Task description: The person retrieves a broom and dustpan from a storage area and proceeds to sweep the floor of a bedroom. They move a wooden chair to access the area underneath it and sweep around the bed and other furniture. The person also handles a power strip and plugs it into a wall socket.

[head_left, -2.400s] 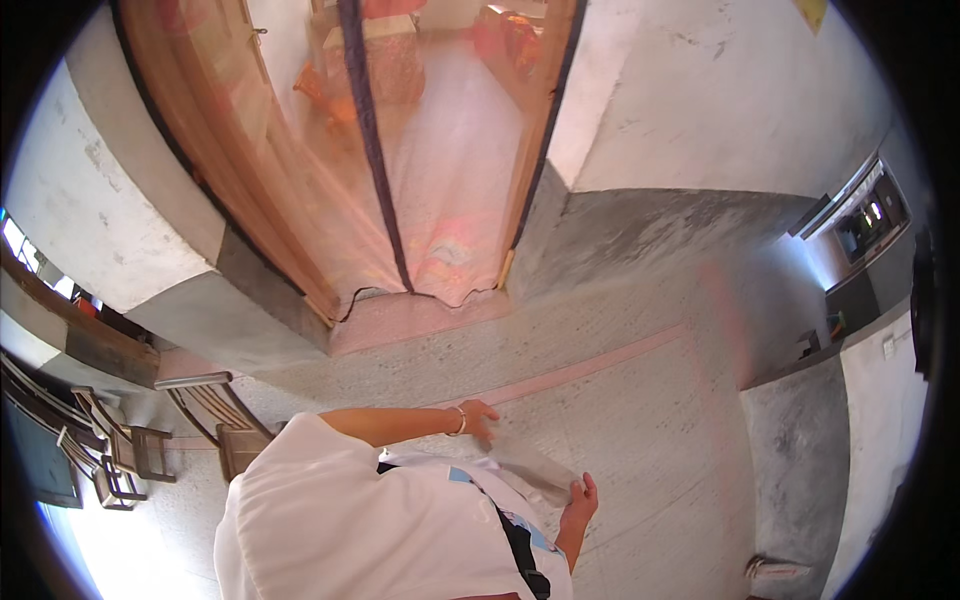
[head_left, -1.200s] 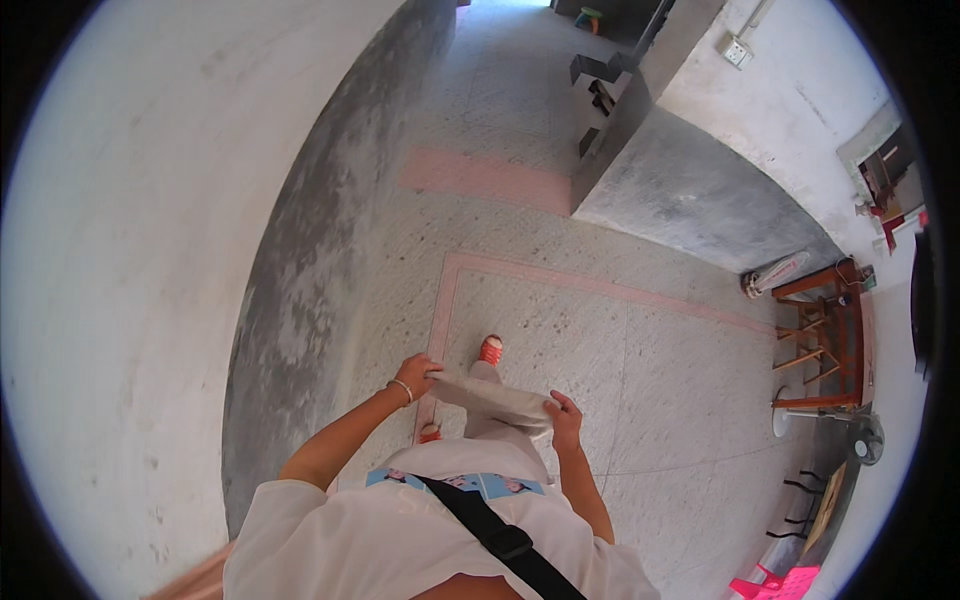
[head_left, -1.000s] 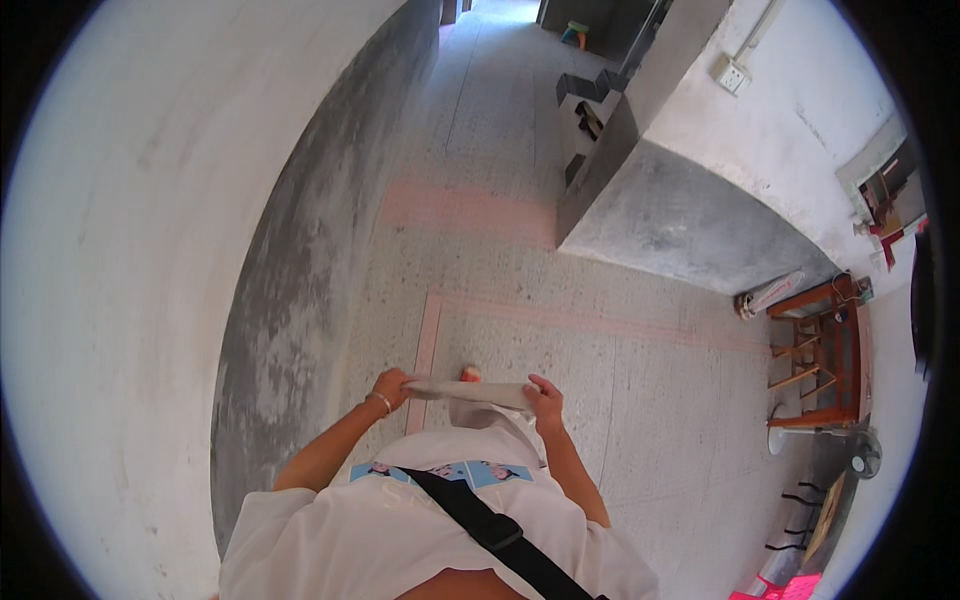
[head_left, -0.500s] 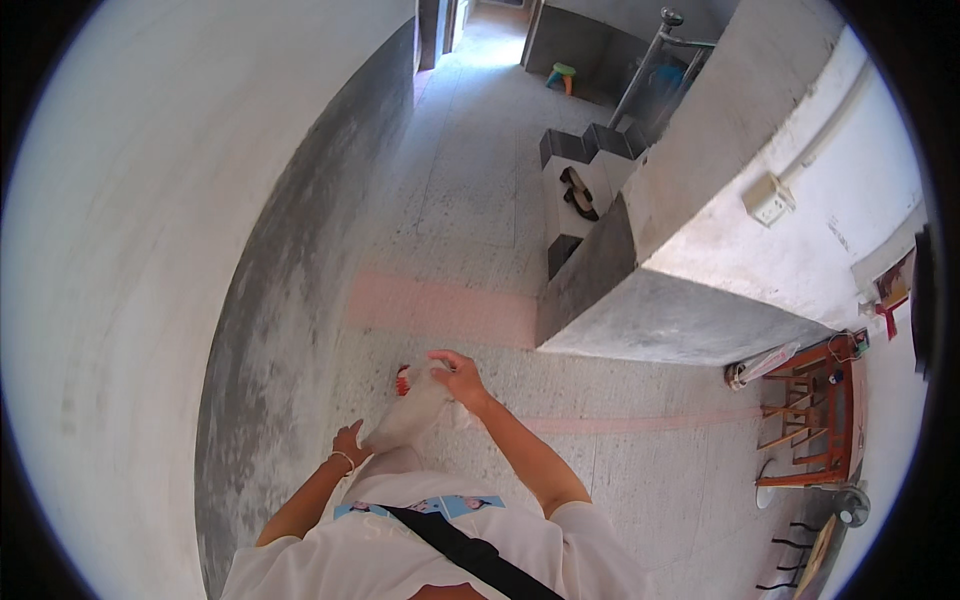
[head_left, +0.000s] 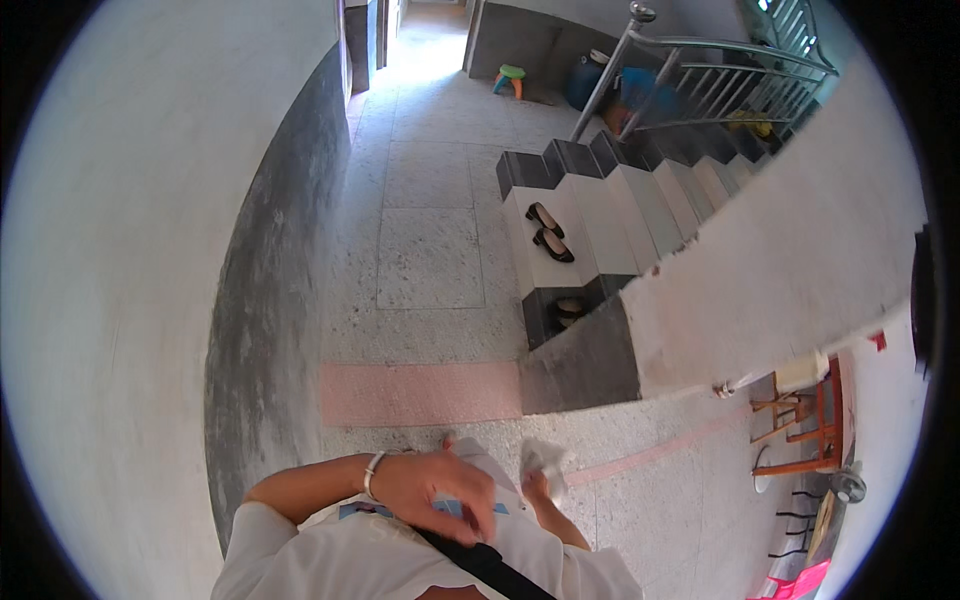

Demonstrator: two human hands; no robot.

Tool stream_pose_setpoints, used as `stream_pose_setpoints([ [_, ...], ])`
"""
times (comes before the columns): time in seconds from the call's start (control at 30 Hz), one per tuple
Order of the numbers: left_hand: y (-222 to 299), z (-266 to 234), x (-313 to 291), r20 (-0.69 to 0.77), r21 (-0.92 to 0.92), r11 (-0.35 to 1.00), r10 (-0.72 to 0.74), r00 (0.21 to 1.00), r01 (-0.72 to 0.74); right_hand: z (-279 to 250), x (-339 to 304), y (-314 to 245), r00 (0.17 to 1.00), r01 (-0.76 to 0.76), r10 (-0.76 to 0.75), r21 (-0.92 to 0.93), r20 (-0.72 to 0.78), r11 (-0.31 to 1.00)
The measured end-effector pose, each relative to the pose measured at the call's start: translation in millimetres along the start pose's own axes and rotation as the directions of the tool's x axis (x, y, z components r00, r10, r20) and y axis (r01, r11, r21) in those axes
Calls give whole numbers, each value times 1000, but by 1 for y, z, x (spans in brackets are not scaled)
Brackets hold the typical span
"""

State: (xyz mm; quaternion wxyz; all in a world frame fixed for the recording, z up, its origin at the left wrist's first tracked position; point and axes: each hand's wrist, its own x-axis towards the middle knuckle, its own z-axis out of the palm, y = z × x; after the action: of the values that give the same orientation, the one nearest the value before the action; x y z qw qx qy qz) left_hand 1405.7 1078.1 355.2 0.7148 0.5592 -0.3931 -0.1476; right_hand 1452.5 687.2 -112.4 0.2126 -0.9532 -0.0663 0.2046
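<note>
My left hand [head_left: 450, 492], with a pale bracelet [head_left: 373, 476] at the wrist, is raised across my chest. Its fingers curl down beside the black strap [head_left: 485, 570], and their tips are blurred; whether they grip anything is hidden. Low in front of me on the right, my right hand [head_left: 537, 490] is closed on a crumpled, whitish, partly see-through thing [head_left: 541, 457] that looks like a thin plastic bag. Motion blurs it, so its contents cannot be made out. Part of a red shoe [head_left: 449, 440] shows below me on the floor.
Stairs [head_left: 590, 215] with a metal railing [head_left: 700, 45] rise ahead right, black shoes [head_left: 553, 245] on a low step. A wall [head_left: 265, 290] runs along my left. A small stool [head_left: 511, 78] stands near the bright doorway. Wooden furniture [head_left: 825, 425] and a fan [head_left: 848, 487] are far right.
My left hand has come up from low left to my chest. My right hand has moved right, with the whitish thing. The stairs and their railing show more fully.
</note>
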Motion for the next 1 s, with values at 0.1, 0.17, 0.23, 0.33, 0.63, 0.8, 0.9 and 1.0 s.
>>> stream_pose_setpoints([
  [0.1,0,-60,41,201,-46,986,167,965,-161,18,11,25,952,-73,111,-141,286,987],
  [0.17,-8,-106,57,230,-38,978,207,951,-203,20,48,11,934,-67,116,-153,339,986],
  [0.23,-12,-155,78,251,-20,970,240,938,-243,13,100,1,939,-77,124,-155,321,985],
  [0.33,-13,-232,110,272,81,965,218,937,-248,1,211,-33,968,-37,66,-124,240,992],
  [0.63,-15,-428,187,237,321,909,196,952,-267,-101,590,-305,953,303,-299,191,-53,934],
  [0.8,-24,-544,206,174,433,831,303,937,-349,-117,708,-462,916,384,-399,383,-42,840],
  [0.9,-27,-619,212,163,456,795,366,916,-399,-93,779,-491,932,346,-357,441,-60,828],
  [1.0,-16,-701,219,166,485,758,410,897,-437,-117,824,-529,962,265,-269,393,-45,881],
])
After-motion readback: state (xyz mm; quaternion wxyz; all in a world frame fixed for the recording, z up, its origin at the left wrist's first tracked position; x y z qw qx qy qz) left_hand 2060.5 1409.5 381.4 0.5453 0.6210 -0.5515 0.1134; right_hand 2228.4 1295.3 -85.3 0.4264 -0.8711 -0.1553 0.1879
